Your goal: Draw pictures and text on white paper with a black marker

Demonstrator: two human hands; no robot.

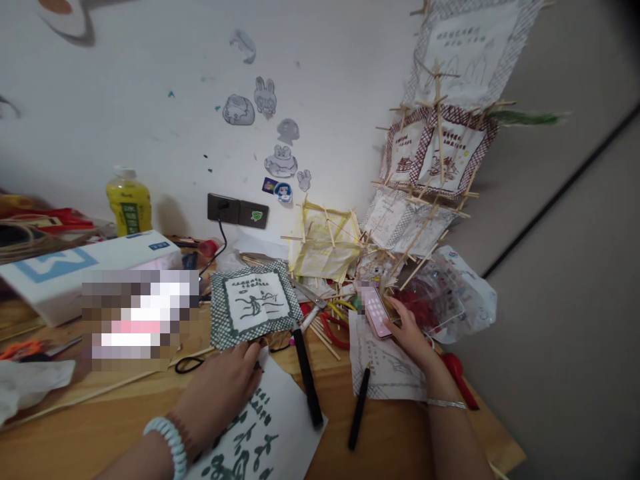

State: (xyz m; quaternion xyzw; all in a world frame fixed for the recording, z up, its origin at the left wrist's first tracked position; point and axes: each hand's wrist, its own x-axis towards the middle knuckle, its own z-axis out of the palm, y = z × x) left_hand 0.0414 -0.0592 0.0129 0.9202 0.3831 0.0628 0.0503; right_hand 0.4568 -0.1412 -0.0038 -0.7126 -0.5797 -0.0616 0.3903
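My right hand (pixel 413 337) grips a phone (pixel 375 312) with a lit pinkish screen by its right edge. Under the phone and that hand lies a drawn-on paper sheet (pixel 367 367) with a hatched border. My left hand (pixel 225 387) rests palm down, fingers extended, on a white sheet with dark green lettering (pixel 295 407). Its fingertips lie by the lower edge of a green-bordered drawing (pixel 257 303); the thumb is hidden. Between the hands are a long black-handled tool (pixel 309 380) and a black pen (pixel 359 410).
Stick-framed paper lanterns (pixel 440 153) stack up along the wall at right, a yellow one (pixel 325 243) beside them. Scissors (pixel 320 303), thin sticks (pixel 325 340) and plastic bags (pixel 460 293) crowd the back. At left are a white box (pixel 95 263), a yellow drink bottle (pixel 129 203) and a blurred-out bright patch.
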